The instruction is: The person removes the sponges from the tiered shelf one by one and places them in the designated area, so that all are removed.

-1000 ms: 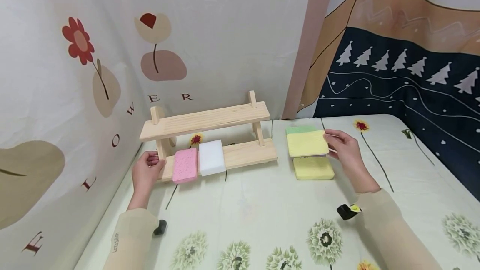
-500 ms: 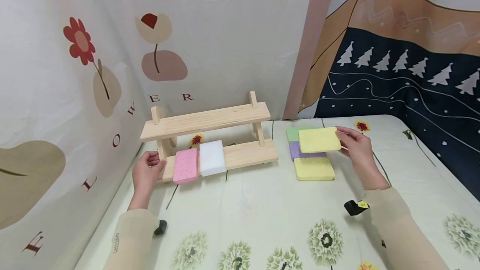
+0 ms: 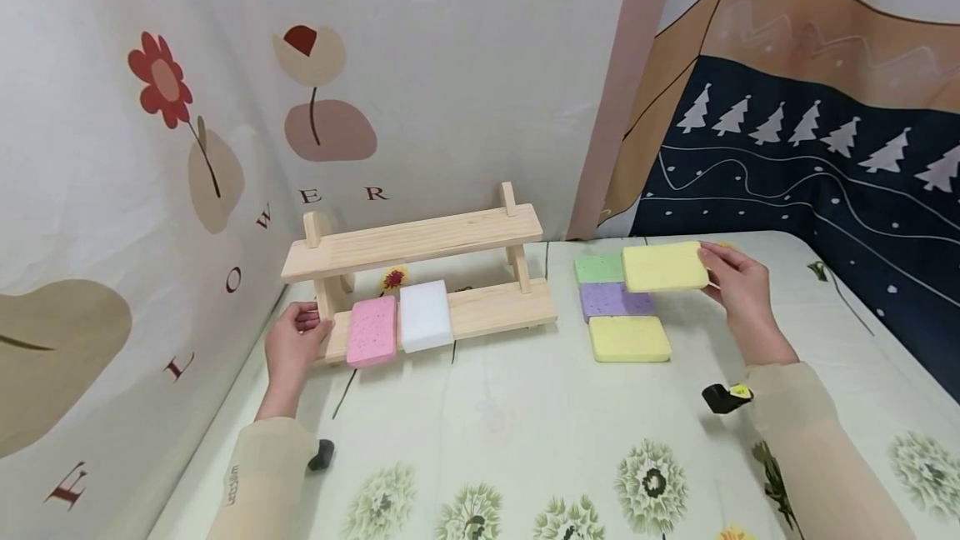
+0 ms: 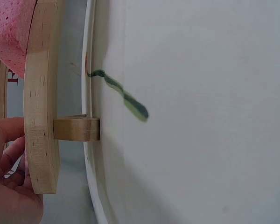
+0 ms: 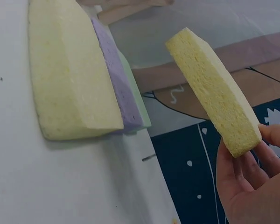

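Note:
My right hand [image 3: 738, 286] pinches a yellow sponge [image 3: 664, 267] by its right end, holding it raised. In the right wrist view this sponge [image 5: 214, 93] slants up from the thumb and fingers. Left of it, on the cloth, lie a green sponge [image 3: 597, 268], a purple sponge [image 3: 615, 300] and another yellow sponge [image 3: 630, 338] in a row from back to front. My left hand [image 3: 294, 344] grips the left end of a two-tier wooden shelf [image 3: 498, 309] at its lower board. A pink sponge [image 3: 372, 332] and a white sponge [image 3: 425, 317] rest on that board.
The shelf's upper board [image 3: 420, 240] spans above the lower one, with short posts at both ends. Printed curtains [image 3: 465, 65] stand close behind and to the left. A flower-patterned cloth [image 3: 495, 423] covers the table.
My right hand has carried the yellow sponge right and slightly up, away from the other sponges, uncovering the purple one and more of the green one. The left hand stays at the shelf.

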Available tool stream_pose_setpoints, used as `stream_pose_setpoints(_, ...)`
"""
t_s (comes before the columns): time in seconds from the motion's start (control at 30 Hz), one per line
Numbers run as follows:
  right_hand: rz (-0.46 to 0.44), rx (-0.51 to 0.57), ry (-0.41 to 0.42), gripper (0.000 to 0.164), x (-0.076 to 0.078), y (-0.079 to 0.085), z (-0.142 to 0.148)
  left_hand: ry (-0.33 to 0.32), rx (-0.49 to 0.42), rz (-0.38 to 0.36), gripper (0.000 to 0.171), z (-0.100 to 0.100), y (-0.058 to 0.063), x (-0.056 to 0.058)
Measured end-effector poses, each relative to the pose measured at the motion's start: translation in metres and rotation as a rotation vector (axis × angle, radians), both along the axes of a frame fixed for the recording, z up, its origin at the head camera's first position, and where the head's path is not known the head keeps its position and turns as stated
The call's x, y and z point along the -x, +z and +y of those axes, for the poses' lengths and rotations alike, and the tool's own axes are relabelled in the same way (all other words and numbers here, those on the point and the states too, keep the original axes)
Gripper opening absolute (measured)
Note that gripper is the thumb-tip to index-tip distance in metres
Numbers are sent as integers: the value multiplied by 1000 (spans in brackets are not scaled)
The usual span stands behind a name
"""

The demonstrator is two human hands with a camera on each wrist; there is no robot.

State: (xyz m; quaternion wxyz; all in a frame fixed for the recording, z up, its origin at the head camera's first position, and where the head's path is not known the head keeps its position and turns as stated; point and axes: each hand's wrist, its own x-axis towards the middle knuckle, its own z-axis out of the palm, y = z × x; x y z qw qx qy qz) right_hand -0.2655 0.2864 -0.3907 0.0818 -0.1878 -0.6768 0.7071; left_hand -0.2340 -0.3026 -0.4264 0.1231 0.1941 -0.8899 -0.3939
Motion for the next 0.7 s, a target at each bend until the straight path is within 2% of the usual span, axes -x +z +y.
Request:
stream_pose_setpoints(0.33, 4, 70, -23, 55, 7, -1, 18, 0, 3, 7, 36, 1, 2, 0)
stream_pose_setpoints(0.53, 11, 134, -43, 43, 12, -5, 26, -5, -3, 12, 36, 2, 3, -1)
stream_pose_setpoints(0.7, -43, 114, -75, 48, 16, -7, 31, -5, -5, 11, 36, 2, 3, -2)
